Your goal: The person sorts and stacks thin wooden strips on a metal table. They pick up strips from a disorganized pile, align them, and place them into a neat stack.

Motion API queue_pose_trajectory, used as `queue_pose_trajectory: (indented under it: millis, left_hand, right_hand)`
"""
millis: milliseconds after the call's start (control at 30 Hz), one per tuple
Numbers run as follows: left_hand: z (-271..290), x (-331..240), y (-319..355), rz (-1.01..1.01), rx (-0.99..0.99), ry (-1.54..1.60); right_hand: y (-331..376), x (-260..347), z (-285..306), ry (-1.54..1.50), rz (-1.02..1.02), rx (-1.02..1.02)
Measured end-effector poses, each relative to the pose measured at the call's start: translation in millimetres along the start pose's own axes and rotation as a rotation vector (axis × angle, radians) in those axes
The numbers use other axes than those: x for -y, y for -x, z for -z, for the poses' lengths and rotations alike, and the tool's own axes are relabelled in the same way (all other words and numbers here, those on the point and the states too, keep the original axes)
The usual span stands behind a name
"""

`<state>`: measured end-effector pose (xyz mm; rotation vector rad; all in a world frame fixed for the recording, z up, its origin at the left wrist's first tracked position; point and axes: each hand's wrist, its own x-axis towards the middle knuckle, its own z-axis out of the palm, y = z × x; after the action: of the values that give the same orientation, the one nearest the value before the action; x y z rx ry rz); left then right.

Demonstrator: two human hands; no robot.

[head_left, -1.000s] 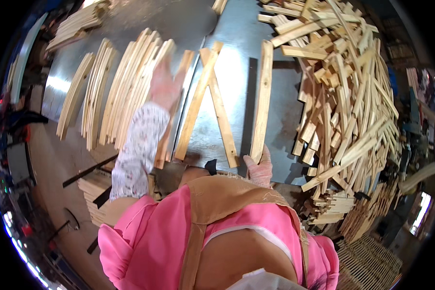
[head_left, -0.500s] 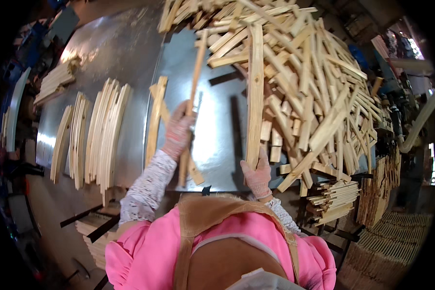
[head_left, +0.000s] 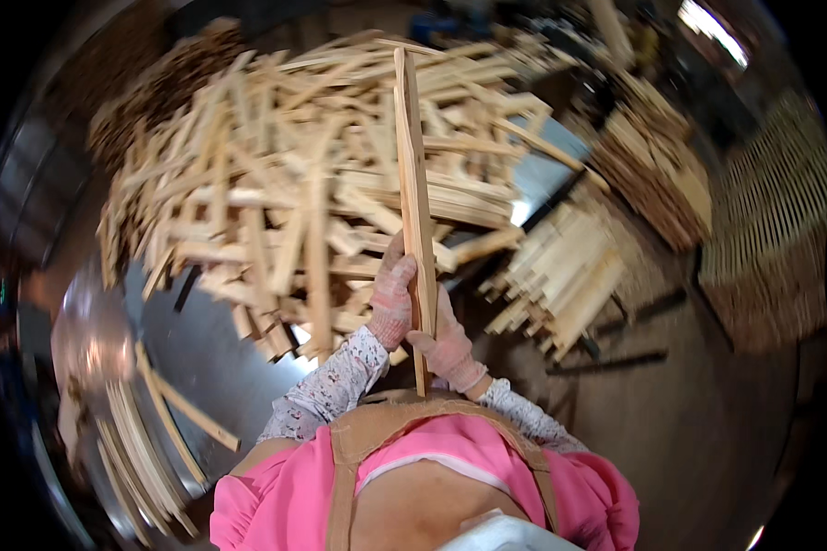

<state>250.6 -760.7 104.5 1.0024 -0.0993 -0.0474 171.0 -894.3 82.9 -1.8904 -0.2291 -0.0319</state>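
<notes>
Holding the long wooden slat (head_left: pixel 412 174) upright with both gloved hands, left hand (head_left: pixel 391 303) and right hand (head_left: pixel 443 342) each in a closed grip low down, calls for steadying it above the slat heap (head_left: pixel 294 193) on the counter (head_left: pixel 184 349).

no packages, no labels, no signs, no screens

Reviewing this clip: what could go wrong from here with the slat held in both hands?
Both gloved hands, left hand and right hand, grip only the lower part of the long wooden slat, so its far end might swing into the loose pile of slats and knock pieces off. Its near end points at the apron and may jab the body.
</notes>
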Motion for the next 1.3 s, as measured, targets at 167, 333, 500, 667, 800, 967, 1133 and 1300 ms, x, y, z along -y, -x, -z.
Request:
queue_pose_trajectory:
  millis: [167, 333, 500, 667, 800, 967, 1133, 1300]
  left_hand:
    - [-115.8, 71.5, -52.4, 0.065, 0.433, -0.448]
    - [-145.2, 123.6, -22.0, 0.245, 0.707, -0.658]
    - [-76.4, 137.8, 31.3, 0.615, 0.58, -0.878]
    - [-13.0, 139.1, 79.1, 0.875, 0.312, -0.873]
    - [-8.8, 145.3, 92.2, 0.874, 0.072, -0.748]
    - [-6.7, 163.0, 92.6, 0.948, 0.075, -0.817]
    - [7.3, 180.4, 111.3, 0.97, 0.08, -0.779]
    - [-8.2, 184.8, 98.1, 0.98, 0.138, -0.881]
  right_hand:
    - [7.1, -56.3, 114.2, -0.127, -0.177, -0.238]
    - [38.0, -297.5, 223.9, 1.01, -0.456, -0.016]
    - [46.3, -403.5, 327.2, 0.616, -0.967, -0.393]
    - [61.4, -461.0, 363.7, 0.243, -1.105, -0.84]
    - [89.2, -495.8, 381.9, 0.23, -1.098, -0.952]
    - [121.3, -554.3, 400.4, 0.025, -0.96, -0.968]
    - [138.9, -590.7, 397.1, -0.138, -0.837, -0.841]
    - [133.9, -601.0, 406.8, 0.286, -0.984, -0.643]
